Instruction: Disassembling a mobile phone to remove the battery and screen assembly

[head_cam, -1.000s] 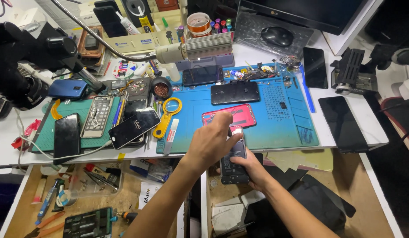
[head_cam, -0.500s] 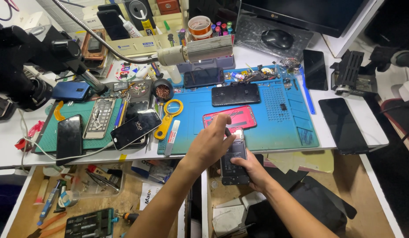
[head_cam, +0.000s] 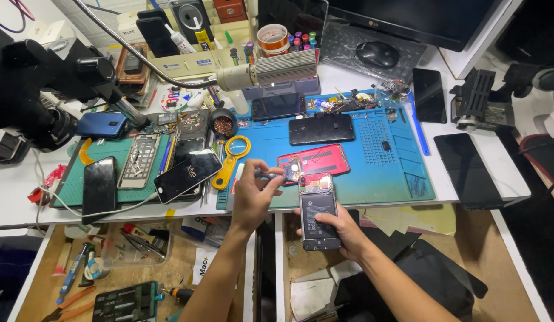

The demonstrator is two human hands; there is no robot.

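**Opened phone held over the bench edge**

A small tool (head_cam: 266, 175) is pinched in the left hand (head_cam: 253, 194), at 9 o'clock of the opened phone (head_cam: 318, 211). That phone, stiff but likely fragile inside, is clamped by its edges in the right hand (head_cam: 339, 229). At 12 o'clock lies the crowded blue mat (head_cam: 396, 161).

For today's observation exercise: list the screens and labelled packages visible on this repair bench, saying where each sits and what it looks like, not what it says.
Monitor: top right, dark, switched off.
Dark phone: right table edge, flat, black glass.
Phone with lit logo: on green mat, tilted, black.
Black phone: left on green mat, screen blank.
Opened phone: in right hand, back off, black battery.
Left hand: holds thin tool.
Labelled box: back centre, cream with blue.
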